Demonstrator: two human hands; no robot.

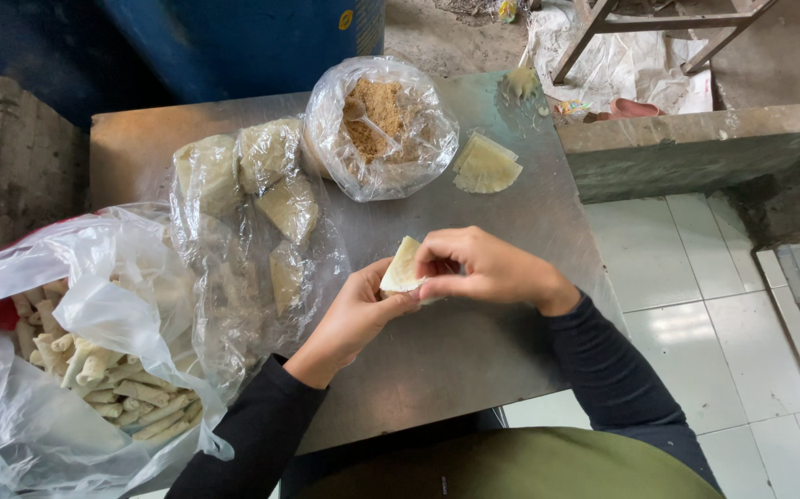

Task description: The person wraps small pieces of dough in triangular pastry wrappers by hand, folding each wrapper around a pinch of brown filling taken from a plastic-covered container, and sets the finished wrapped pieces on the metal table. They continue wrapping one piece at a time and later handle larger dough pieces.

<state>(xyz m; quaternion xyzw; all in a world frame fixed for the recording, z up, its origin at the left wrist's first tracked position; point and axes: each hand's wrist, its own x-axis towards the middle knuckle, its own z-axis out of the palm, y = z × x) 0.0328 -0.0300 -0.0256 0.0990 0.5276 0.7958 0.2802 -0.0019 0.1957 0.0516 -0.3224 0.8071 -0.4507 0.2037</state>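
Left hand (358, 310): centre of the frame, fingers curled up under a pale, thin wrapper sheet (403, 268), gripping it from below.

Right hand (483, 268): just right of the left, fingers bent down over the same wrapper sheet, pinching its upper edge. Both hands closed on it; sheet held just above the counter (455, 356), folded to a rough triangle. What lies inside the fold cannot be told.

Counter: grey metal, scuffed, filling the middle of the frame.

Open clear bag of brown crumbly filling (379, 125): upper centre, a pale spoon standing in it.

Small stack of wrapper sheets (486, 166): just right of that bag, lying flat.

Clear bags of pale wrapper stacks (252, 199): left of centre, several packs side by side.

Large plastic bag of finished rolls (109, 370): lower left, many pale cylinders heaped inside.

Blue drum (252, 42): top left, behind the counter.

White tiled floor (696, 314): right side.
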